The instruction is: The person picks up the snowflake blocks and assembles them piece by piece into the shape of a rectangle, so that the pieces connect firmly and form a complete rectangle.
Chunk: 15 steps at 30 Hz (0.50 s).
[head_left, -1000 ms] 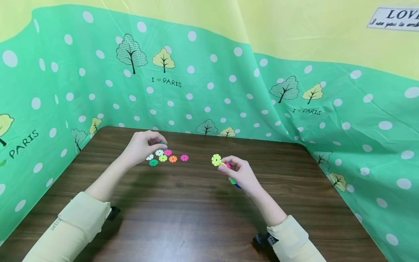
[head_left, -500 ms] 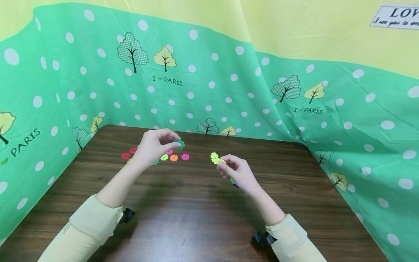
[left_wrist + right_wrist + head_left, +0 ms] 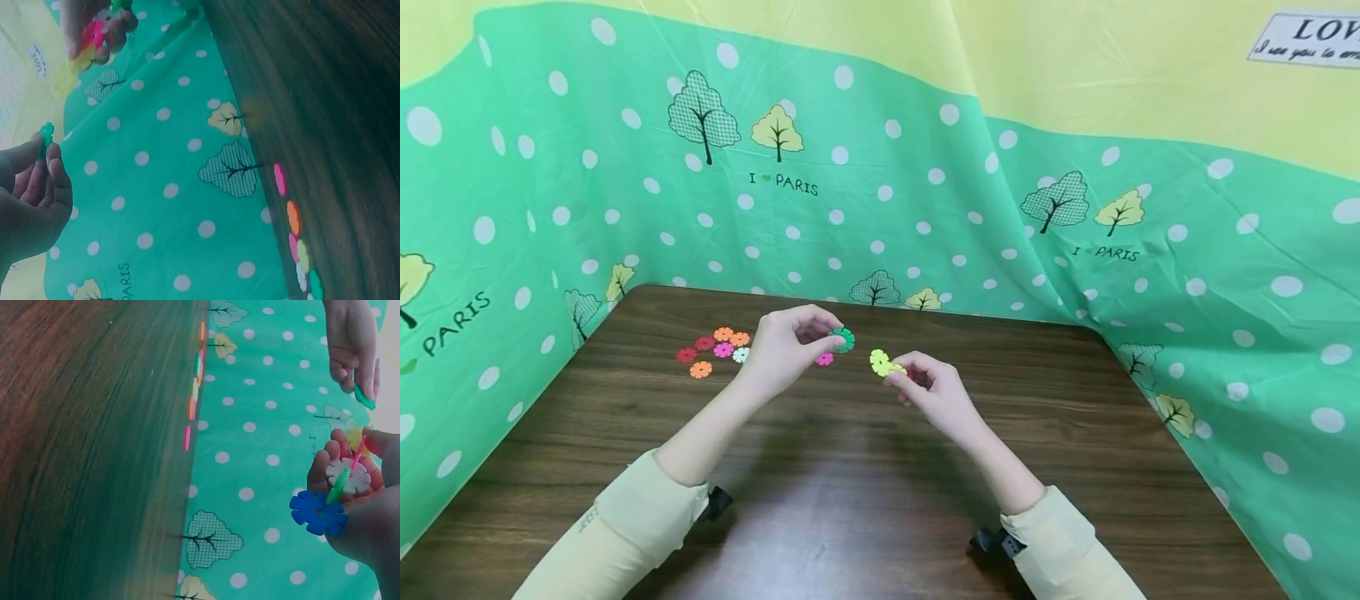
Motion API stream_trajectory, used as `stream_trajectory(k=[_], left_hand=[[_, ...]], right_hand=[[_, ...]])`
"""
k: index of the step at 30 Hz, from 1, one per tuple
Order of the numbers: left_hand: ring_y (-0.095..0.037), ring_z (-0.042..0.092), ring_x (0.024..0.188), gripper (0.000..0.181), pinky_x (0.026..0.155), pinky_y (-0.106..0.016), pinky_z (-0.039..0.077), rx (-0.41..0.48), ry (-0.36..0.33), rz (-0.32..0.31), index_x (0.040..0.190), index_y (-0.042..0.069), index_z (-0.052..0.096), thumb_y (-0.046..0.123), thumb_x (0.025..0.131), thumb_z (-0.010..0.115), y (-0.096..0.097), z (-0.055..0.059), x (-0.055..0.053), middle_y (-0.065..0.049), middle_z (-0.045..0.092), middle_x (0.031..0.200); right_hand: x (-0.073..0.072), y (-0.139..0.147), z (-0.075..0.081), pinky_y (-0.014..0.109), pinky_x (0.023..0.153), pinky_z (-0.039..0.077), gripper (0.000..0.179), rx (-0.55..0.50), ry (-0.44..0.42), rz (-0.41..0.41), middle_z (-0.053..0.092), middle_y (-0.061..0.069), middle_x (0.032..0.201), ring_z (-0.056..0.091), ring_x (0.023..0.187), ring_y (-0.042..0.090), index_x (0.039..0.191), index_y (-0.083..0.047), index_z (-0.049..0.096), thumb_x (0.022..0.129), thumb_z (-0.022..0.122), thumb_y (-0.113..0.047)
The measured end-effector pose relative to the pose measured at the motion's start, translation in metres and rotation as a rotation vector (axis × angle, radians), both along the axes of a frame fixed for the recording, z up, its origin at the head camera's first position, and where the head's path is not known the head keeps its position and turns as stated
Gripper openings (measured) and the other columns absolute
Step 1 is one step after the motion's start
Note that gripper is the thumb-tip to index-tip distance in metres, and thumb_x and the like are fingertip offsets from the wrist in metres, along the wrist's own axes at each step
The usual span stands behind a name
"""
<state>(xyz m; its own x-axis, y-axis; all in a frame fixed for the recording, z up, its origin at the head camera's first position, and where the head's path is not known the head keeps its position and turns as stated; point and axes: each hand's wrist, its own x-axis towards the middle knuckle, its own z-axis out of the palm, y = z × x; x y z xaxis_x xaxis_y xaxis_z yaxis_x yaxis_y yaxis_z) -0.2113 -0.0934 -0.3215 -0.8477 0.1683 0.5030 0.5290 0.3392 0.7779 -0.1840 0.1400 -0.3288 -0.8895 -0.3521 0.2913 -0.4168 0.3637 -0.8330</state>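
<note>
In the head view my left hand pinches a green flower-shaped plastic disc between thumb and fingertips, held above the table. To its right, my right hand grips a chain of interlocked discs, with a yellow disc sticking out toward the left hand. A small gap separates the green disc from the yellow one. From the right wrist view, the chain also has a pink disc, a white disc, a light green disc and a blue disc at its end, lying across the palm.
Several loose discs lie at the back left of the brown wooden table, among them a red disc and an orange disc; the left hand hides part of them. A green dotted cloth hangs behind and beside the table.
My left hand has lifted the green disc from among the loose ones and carried it right, close to the chain. The right hand has shifted slightly left, its yellow disc turning a little.
</note>
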Motion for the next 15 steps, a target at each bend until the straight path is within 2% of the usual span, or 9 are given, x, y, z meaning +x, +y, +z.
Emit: stream_trajectory(k=[8,15], left_hand=[[-0.020,0.062,0.060,0.012,0.055,-0.026,0.052,0.055,0.008,-0.040,0.087,0.015,0.071,0.018,0.078,0.078,0.012,-0.004,0.000,0.002,0.069,0.076],[-0.011,0.062,0.062,0.011,0.056,-0.023,0.051,0.034,0.052,-0.039,0.086,0.015,0.071,0.017,0.078,0.078,0.018,-0.008,0.000,0.003,0.070,0.076]], right_hand=[[0.001,-0.003,0.002,0.028,0.056,0.051,0.009,0.020,0.026,0.002,0.062,0.007,0.075,0.057,0.065,0.041,0.096,0.000,0.065,0.090,0.063,-0.007],[0.002,-0.005,0.003,0.022,0.055,0.048,0.010,0.034,0.016,0.002,0.061,0.009,0.072,0.057,0.067,0.045,0.095,0.002,0.065,0.090,0.063,-0.007]])
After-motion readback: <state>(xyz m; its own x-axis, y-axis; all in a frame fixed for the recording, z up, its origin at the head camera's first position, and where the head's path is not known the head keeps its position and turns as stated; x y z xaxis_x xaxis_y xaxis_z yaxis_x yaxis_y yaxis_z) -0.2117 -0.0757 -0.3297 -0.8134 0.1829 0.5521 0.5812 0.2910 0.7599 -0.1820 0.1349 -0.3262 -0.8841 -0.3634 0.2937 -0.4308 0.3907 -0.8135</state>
